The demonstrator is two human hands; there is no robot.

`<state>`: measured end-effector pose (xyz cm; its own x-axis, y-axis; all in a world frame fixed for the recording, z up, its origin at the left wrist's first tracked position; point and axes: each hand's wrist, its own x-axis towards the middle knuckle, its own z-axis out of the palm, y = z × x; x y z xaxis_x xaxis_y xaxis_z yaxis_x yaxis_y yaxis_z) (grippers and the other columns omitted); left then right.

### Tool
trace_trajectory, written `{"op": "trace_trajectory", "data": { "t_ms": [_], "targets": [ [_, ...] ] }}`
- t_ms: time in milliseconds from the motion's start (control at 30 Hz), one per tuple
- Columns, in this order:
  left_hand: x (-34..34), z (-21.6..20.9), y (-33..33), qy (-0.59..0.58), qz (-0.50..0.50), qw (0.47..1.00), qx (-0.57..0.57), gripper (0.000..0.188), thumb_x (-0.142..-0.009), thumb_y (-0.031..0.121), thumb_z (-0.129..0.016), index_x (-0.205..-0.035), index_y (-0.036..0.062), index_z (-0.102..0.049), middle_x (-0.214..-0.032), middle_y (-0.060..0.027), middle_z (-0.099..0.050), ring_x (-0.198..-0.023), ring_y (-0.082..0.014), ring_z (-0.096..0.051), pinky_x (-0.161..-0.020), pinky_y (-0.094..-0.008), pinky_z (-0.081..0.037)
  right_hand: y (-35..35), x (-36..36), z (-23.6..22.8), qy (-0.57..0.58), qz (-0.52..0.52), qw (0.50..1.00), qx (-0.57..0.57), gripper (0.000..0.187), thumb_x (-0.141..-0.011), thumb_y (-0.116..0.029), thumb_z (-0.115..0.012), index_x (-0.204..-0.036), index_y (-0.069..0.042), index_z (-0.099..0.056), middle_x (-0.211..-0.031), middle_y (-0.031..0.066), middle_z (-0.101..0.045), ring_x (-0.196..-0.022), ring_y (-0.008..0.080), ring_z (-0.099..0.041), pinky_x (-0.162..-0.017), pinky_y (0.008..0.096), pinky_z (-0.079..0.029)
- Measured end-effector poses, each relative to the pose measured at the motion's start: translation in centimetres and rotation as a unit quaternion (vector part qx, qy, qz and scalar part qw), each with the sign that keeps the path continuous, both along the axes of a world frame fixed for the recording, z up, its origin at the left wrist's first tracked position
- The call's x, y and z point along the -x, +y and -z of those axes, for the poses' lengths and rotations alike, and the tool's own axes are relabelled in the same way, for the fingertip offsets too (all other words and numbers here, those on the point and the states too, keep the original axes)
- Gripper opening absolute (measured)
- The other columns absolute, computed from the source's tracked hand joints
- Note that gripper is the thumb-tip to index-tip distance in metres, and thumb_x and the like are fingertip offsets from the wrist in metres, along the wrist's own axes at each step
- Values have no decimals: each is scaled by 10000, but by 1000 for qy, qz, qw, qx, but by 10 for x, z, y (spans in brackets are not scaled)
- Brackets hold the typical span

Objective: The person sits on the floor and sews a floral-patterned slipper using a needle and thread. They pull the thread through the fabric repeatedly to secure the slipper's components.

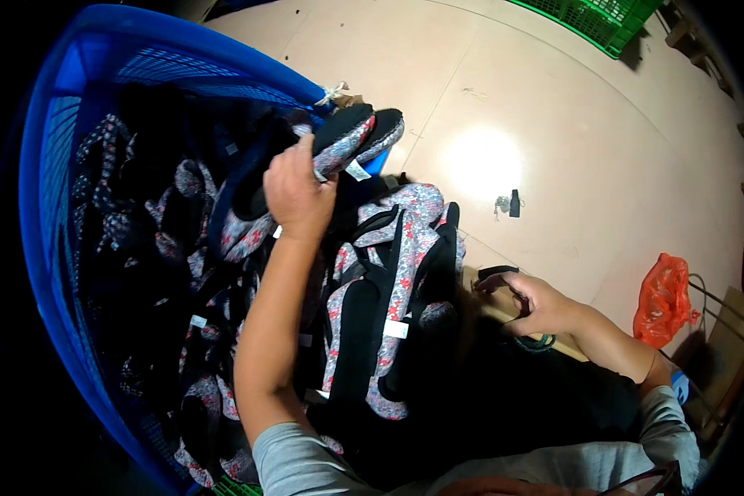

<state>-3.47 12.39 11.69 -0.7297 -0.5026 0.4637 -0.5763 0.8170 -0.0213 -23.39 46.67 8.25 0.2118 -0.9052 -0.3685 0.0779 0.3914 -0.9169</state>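
Bare floor [554, 107] open at 1 o'clock; slipper pile [388, 289] blocks centre, blue basket [50, 248] walls 9 o'clock.

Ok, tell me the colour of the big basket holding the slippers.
The basket is blue, seen best in the head view.

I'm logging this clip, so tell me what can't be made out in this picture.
Head view only:
- Blue basket: its depths are too dark; slippers there blur together.
- Left hand: its fingers hide its grip on the floral slippers.
- Right hand: the small dark item it holds is too small to identify.
- Small dark object on the floor: too small to identify.
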Motion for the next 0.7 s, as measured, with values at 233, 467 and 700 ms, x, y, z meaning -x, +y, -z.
{"op": "trace_trajectory", "data": {
  "t_ms": [233,467,700],
  "targets": [
    [-27,-156,-20,-230,-80,967,72,597,-736,75,-739,-1304,73,-559,-1092,-191,-644,-921,-339,-634,-790,-418,-517,2,-2,0,-10,19,1000,18,754,-706,-134,-791,-1393,-44,-493,-1312,73,-585,-955,130,-509,-786,263,-402],
    [-265,-148,-35,-381,-489,785,-11,748,-892,523,-604,-1469,86,-416,-1322,-164,-565,-1239,-357,-533,-1082,-474,-394,11,-6,23,-166,70,978,108,744,-742,-30,-801,-1410,-36,-471,-1419,126,-507,-1360,245,-449,-1152,382,-341],
    [-465,-240,67,-296,-734,611,3,584,-903,478,-560,-1192,-23,-641,-1186,-197,-676,-1112,-359,-641,-989,-433,-474,16,0,14,-96,56,994,18,785,-712,-53,-827,-1407,-22,-463,-1435,134,-508,-1381,252,-434,-1170,385,-319]
  ]
}}
